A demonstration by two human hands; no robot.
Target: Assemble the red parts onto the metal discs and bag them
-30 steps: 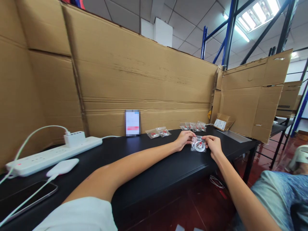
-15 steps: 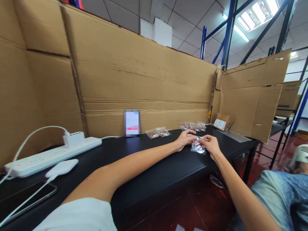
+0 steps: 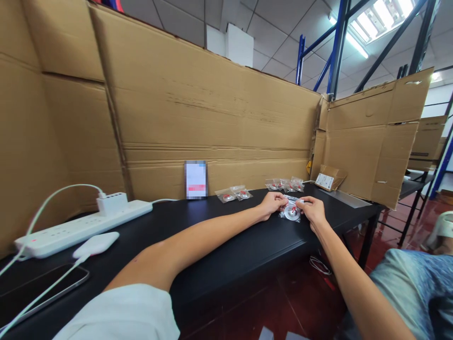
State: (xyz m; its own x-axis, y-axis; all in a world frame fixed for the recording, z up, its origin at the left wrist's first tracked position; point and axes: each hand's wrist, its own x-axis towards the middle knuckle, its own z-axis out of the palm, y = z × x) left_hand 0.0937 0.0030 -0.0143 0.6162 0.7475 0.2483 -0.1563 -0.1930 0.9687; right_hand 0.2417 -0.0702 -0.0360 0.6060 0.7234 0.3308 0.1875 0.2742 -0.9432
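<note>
Between my hands, just above or on the black table [image 3: 226, 250], is a clear plastic bag [image 3: 291, 212] holding a round, clear disc with a small red part. My left hand [image 3: 273, 205] pinches the bag's upper left edge. On the opposite side, my right hand [image 3: 312, 209] grips the upper right edge between thumb and fingers. Behind my hands lies a row of similar bags [image 3: 285, 184] with red parts. Two more small bags [image 3: 233, 193] rest further left, by the cardboard wall [image 3: 212, 108].
A phone-like screen [image 3: 196, 179] leans on the cardboard. At the left are a white power strip [image 3: 85, 226], a white charging pad [image 3: 96, 244] and a dark phone [image 3: 42, 293] with cables. A labelled brown packet [image 3: 330, 178] sits at the back right.
The fingers of my left hand have curled in to the bag's edge. The bag now hangs flatter between both hands, its disc and red part showing more fully.
</note>
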